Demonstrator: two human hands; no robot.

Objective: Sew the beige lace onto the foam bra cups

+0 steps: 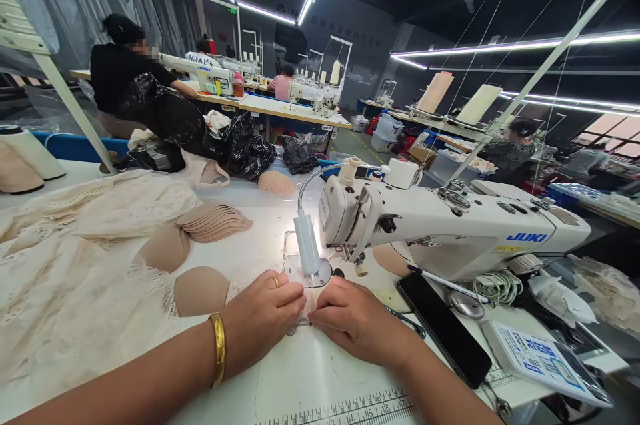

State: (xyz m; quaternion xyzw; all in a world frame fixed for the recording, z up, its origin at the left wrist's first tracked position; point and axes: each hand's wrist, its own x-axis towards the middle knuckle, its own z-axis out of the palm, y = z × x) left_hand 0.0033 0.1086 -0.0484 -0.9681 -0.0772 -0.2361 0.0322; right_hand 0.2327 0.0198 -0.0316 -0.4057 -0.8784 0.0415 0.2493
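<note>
Both hands are close together just in front of the sewing machine's needle plate. My left hand, with a ring and a gold bangle, has its fingers closed on a small piece of thin, pale fabric. Pinching the same fabric from the other side is my right hand. The fingers cover most of the piece, so its shape is hidden. A white JUKI sewing machine stands behind the hands, its small lamp lit over the plate. Beige bra cups lie left of my left hand.
Cream lace fabric spreads over the left of the table, beside a stack of beige cups. To the right lie a black phone, scissors and a boxed packet. Other people sit at machines farther back.
</note>
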